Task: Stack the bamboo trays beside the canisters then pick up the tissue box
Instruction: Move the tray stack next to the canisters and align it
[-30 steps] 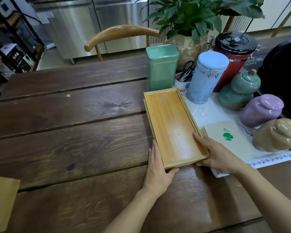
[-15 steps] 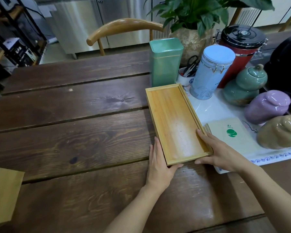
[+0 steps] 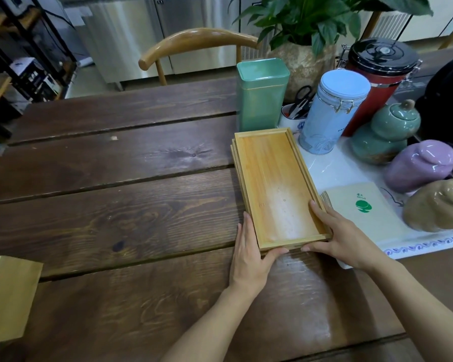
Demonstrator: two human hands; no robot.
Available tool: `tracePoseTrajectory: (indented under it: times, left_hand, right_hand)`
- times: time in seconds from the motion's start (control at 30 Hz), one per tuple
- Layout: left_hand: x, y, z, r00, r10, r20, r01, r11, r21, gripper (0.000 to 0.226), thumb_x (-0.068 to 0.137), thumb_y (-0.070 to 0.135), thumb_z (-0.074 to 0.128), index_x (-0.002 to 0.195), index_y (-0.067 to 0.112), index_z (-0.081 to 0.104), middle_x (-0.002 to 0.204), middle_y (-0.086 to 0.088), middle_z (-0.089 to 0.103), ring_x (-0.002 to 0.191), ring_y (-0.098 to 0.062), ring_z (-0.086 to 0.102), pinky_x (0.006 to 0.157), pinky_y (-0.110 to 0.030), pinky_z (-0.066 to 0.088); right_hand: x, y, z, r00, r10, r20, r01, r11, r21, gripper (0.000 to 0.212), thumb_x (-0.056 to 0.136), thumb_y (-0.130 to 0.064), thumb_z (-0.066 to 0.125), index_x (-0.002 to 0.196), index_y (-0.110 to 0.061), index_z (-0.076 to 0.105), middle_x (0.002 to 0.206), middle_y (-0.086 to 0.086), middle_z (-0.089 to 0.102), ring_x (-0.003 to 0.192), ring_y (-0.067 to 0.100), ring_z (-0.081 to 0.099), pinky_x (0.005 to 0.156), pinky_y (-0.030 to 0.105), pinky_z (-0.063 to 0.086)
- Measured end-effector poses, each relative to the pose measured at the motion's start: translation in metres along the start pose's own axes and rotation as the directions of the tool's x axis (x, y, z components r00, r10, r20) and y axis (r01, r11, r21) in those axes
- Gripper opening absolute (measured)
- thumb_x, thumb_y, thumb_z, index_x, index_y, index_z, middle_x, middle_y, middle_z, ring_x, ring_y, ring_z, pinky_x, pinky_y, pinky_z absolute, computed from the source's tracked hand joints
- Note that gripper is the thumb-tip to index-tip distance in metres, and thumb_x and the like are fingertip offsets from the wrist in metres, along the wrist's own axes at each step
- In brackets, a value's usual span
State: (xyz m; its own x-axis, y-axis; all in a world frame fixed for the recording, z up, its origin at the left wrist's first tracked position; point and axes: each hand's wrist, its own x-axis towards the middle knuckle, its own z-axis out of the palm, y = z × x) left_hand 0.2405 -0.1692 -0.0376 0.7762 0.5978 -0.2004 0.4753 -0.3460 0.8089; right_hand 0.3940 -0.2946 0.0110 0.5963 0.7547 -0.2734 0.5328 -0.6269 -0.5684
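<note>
A stack of bamboo trays lies lengthwise on the dark wooden table, its far end against a green tin and next to a blue canister. The lower trays' edges show a little along the left side. My left hand grips the near left corner of the stack. My right hand grips the near right corner, thumb on the rim. A light wooden tissue box stands at the table's near left, partly cut off by the frame.
A red canister, three ceramic jars in green, purple and tan, and a paper packet crowd a white mat right of the trays. A potted plant and a chair stand behind.
Both hands stay on the stack's near corners. The lower trays' left edges now show beneath the top tray. The view has shifted slightly.
</note>
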Motion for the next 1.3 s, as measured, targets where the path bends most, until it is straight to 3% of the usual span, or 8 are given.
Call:
tracePoseTrajectory:
  times: [0.13, 0.23, 0.37, 0.53, 0.67, 0.87, 1.03, 1.3]
  left_hand:
    - [-0.002, -0.002, 0.001, 1.0, 0.03, -0.002, -0.03, 0.999, -0.028, 0.123, 0.055, 0.087, 0.035, 0.149, 0.019, -0.004, 0.16, 0.001, 0.005, 0.143, -0.008, 0.001, 0.116, -0.031, 0.009]
    - [-0.006, 0.001, -0.008, 0.991, 0.097, -0.09, -0.115, 0.969, -0.221, 0.097, 0.069, 0.081, 0.04, 0.145, 0.031, 0.006, 0.156, 0.01, 0.011, 0.144, -0.006, 0.01, 0.116, -0.029, 0.013]
    - [0.027, 0.016, -0.035, 0.956, -0.263, -0.133, 0.121, 0.763, -0.635, 0.067, 0.089, 0.057, 0.041, 0.147, 0.032, 0.02, 0.157, 0.008, 0.02, 0.143, -0.013, 0.019, 0.109, -0.034, 0.019]
    - [0.092, 0.033, -0.054, 0.953, -0.304, 0.002, 0.25, 0.783, -0.569, 0.061, 0.095, 0.054, 0.027, 0.15, 0.03, 0.012, 0.159, 0.006, 0.016, 0.145, -0.02, 0.015, 0.114, -0.044, 0.015]
    - [0.127, 0.038, -0.052, 0.957, -0.282, 0.06, 0.262, 0.766, -0.587, 0.061, 0.094, 0.057, 0.026, 0.149, 0.034, 0.013, 0.156, 0.0, 0.025, 0.143, -0.025, 0.022, 0.112, -0.05, 0.018]
    - [0.136, 0.043, -0.04, 0.974, -0.223, 0.038, 0.188, 0.706, -0.683, 0.051, 0.101, 0.031, 0.03, 0.149, 0.033, 0.012, 0.151, -0.005, 0.034, 0.134, -0.025, 0.038, 0.11, -0.051, 0.032]
    - [0.135, 0.039, -0.034, 0.971, -0.24, 0.018, 0.182, 0.685, -0.705, 0.052, 0.1, 0.023, 0.034, 0.149, 0.032, 0.016, 0.148, -0.007, 0.039, 0.131, -0.026, 0.042, 0.108, -0.053, 0.034]
    - [0.134, 0.04, -0.031, 0.965, -0.263, 0.001, 0.188, 0.688, -0.701, 0.054, 0.099, 0.024, 0.035, 0.148, 0.036, 0.016, 0.15, -0.006, 0.036, 0.132, -0.027, 0.04, 0.108, -0.055, 0.033]
  right_hand:
    - [-0.001, 0.003, -0.003, 1.0, -0.004, 0.008, 0.004, 1.0, 0.028, 0.103, 0.061, -0.038, 0.08, 0.144, -0.024, 0.022, 0.153, -0.008, 0.017, 0.141, 0.01, 0.017, 0.108, 0.02, 0.017]
    - [-0.002, 0.001, -0.012, 0.999, -0.016, 0.039, 0.01, 0.986, 0.164, 0.09, 0.066, -0.031, 0.078, 0.142, -0.023, 0.03, 0.146, -0.02, 0.009, 0.136, -0.002, 0.012, 0.108, 0.017, 0.011]
    - [0.019, -0.007, -0.028, 0.989, 0.114, -0.096, -0.03, 0.786, 0.618, 0.066, 0.08, -0.028, 0.064, 0.14, -0.018, 0.037, 0.145, -0.002, 0.04, 0.13, 0.009, 0.039, 0.11, 0.03, 0.029]
    - [0.076, -0.014, -0.034, 0.975, 0.221, 0.022, -0.174, 0.699, 0.693, 0.059, 0.086, -0.042, 0.055, 0.137, -0.017, 0.04, 0.138, -0.002, 0.046, 0.124, 0.017, 0.044, 0.106, 0.036, 0.032]
    - [0.103, -0.021, -0.032, 0.982, 0.185, 0.041, -0.159, 0.686, 0.71, 0.03, 0.09, -0.034, 0.053, 0.117, -0.022, 0.055, 0.122, -0.001, 0.06, 0.112, 0.018, 0.056, 0.102, 0.038, 0.04]
    - [0.116, -0.015, -0.03, 0.981, 0.193, 0.022, -0.16, 0.738, 0.656, 0.039, 0.094, -0.007, 0.043, 0.13, -0.021, 0.047, 0.116, 0.001, 0.058, 0.097, 0.017, 0.058, 0.087, 0.034, 0.045]
    - [0.118, -0.012, -0.027, 0.986, 0.166, 0.009, -0.132, 0.746, 0.653, 0.04, 0.095, -0.007, 0.039, 0.13, -0.024, 0.047, 0.113, -0.001, 0.059, 0.102, 0.02, 0.058, 0.093, 0.037, 0.045]
    - [0.118, -0.012, -0.021, 0.983, 0.181, -0.023, -0.116, 0.719, 0.686, 0.04, 0.095, -0.008, 0.039, 0.129, -0.025, 0.048, 0.114, 0.002, 0.061, 0.095, 0.018, 0.059, 0.081, 0.031, 0.045]
